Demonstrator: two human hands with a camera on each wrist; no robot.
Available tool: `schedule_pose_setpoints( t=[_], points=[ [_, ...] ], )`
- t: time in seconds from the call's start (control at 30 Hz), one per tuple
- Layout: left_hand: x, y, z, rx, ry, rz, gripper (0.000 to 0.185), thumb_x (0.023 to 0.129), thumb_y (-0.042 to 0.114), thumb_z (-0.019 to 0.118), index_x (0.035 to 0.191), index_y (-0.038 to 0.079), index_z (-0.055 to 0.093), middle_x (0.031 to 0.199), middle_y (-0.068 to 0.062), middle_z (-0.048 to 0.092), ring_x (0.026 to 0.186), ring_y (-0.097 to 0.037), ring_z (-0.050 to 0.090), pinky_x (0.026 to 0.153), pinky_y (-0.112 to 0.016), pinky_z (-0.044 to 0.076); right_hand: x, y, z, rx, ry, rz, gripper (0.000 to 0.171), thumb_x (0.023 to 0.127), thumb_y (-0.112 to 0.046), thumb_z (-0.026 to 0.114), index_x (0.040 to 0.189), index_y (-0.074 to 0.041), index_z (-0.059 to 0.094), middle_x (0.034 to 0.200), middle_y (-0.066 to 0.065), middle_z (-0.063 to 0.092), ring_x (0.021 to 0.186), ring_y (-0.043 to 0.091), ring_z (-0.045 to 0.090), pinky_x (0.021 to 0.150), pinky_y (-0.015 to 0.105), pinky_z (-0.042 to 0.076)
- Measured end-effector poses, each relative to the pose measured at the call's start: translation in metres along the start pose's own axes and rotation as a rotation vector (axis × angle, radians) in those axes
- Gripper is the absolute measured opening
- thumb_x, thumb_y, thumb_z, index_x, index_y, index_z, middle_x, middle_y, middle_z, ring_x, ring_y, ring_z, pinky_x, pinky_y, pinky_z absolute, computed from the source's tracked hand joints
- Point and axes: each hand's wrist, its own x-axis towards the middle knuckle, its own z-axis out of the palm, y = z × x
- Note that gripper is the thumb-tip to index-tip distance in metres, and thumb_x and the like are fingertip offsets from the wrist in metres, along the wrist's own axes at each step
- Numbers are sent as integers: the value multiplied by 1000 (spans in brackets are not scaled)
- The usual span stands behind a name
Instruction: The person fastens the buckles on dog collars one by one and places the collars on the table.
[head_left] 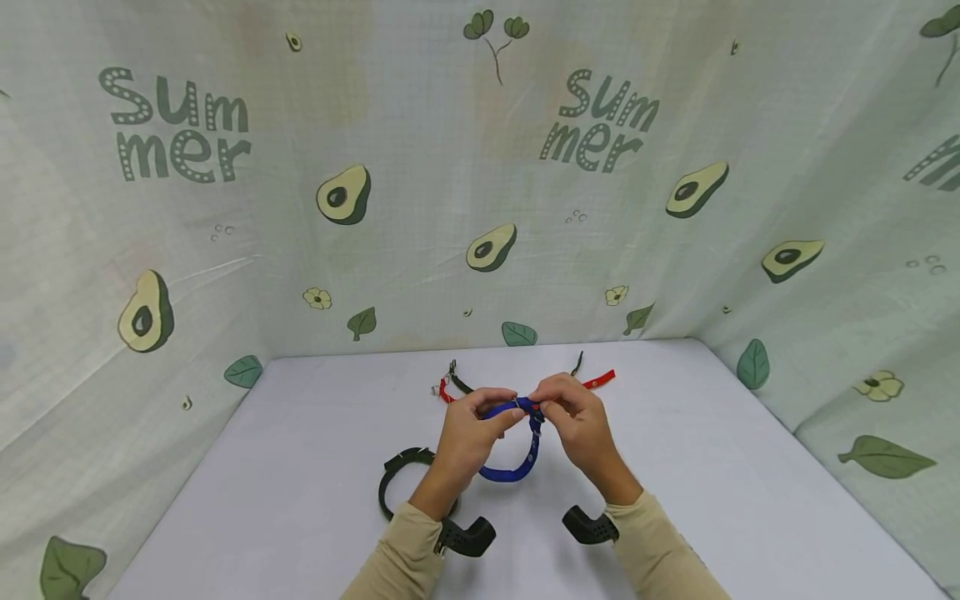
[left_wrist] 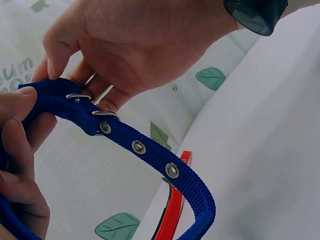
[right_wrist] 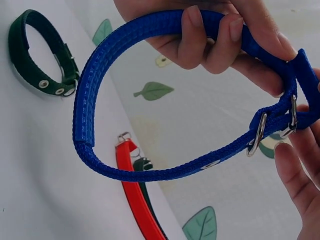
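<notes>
A blue dog collar (head_left: 507,476) with metal eyelets hangs as a loop between both hands, above the white table. My left hand (head_left: 467,429) grips its padded band (right_wrist: 86,110), fingers curled round it. My right hand (head_left: 581,423) pinches the strap's end (left_wrist: 56,87) between thumb and fingers, beside the metal buckle. There the strap passes through the buckle, its end bent up in a small fold. Close by, a D-ring (right_wrist: 260,132) sits on the strap. In the head view the fingers partly cover the buckle.
A dark green collar (right_wrist: 20,55), closed in a loop, lies on the table (head_left: 300,500), partly behind the left forearm. Beyond the hands a red strap (head_left: 602,379) and a dark green strap (head_left: 459,383) lie side by side. A patterned cloth (head_left: 420,283) hangs behind the table.
</notes>
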Motion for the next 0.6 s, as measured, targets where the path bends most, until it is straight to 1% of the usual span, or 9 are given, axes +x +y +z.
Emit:
schedule_pose_setpoints(
  t=[0.07,0.2,0.3,0.33,0.5,0.6],
  points=[
    [1,-1,1,3,-2,4,32,88,28,80,114,10,72,103,-4,72,85,-21,64,73,-28,55,0,-3,0,-27,6,-11,28,90,21,49,93,3,71,94,18,61,86,22,58,77,21,54],
    [1,-1,1,9,-3,10,33,88,28,80,114,9,72,103,-5,72,85,-21,64,73,-28,55,3,-23,2,-75,15,-41,26,88,22,50,90,6,71,91,20,62,86,25,58,79,21,54],
    [1,0,1,21,2,4,31,89,24,79,115,9,72,103,-5,72,84,-20,64,73,-27,55,3,-34,4,-115,21,-67,24,88,21,51,89,6,70,90,19,61,85,25,58,78,20,54],
    [0,0,1,21,2,5,31,89,24,79,115,9,72,103,-5,72,84,-20,64,73,-27,54,3,-30,4,-131,23,-70,25,88,20,52,89,4,71,91,16,62,86,23,58,77,20,54],
    [-1,1,2,7,-1,9,31,89,23,79,116,9,71,103,-5,72,85,-20,64,73,-27,54,1,-27,6,-192,47,-122,25,87,20,54,89,1,72,91,14,61,84,22,58,75,19,52],
    [-1,1,2,-9,-4,15,32,89,24,79,116,9,71,104,-5,71,86,-19,63,73,-27,54,1,-32,7,-225,60,-172,25,84,21,55,88,3,71,90,16,61,81,23,58,74,17,51]
  ],
)
